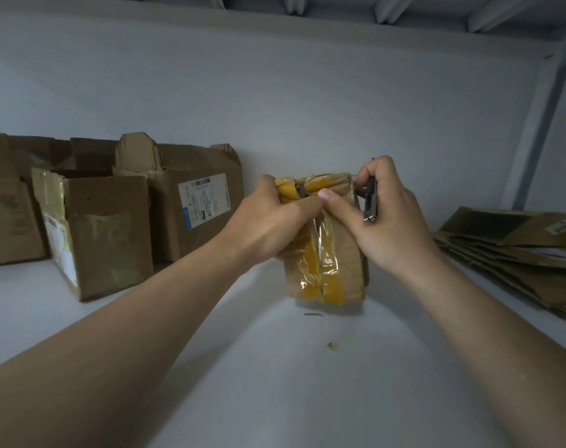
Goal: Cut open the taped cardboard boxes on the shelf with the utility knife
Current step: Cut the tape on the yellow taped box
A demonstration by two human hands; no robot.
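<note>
At shelf left: three opened cardboard boxes [107, 234] are standing with ragged flaps up. Brown corrugated board, creased. The front one is showing peeling tape, and the right one is carrying a white shipping label [204, 202].
Shelf: the pale grey shelf [275, 376], smooth and matt, is carrying everything. A tiny tape scrap [331, 345] is lying in front of the task box.
Left hand: the left hand [275, 221] is clamping the box's top left edge, fingers curling behind, thumb pressing toward the centre seam.
Task box: the small taped box [336, 253] is standing on end mid-shelf between both hands. Can't tell whether it is resting on the shelf or lifted. Soft, rounded corners. Glossy yellow tape [310, 253] is running down the front under wrinkled clear film, and the top seam is looking torn.
Step (judged): thumbs are probably prying the slit seam apart. Best done by pulling outward from the split, keeping the left grip low on the cardboard and re-cutting tape that is stretching instead of tearing.
Right hand: the right hand [391, 227] is curling its fingers round the knife while its thumb is pressing on the seam beside the left thumb.
Knife: the utility knife [370, 198], slim and dark with a metal end, is lying along the box's right side. Blade hidden, so keep it turned away from the left fingers.
At shelf right: a flattened cardboard stack [514, 253] is lying in layers.
</note>
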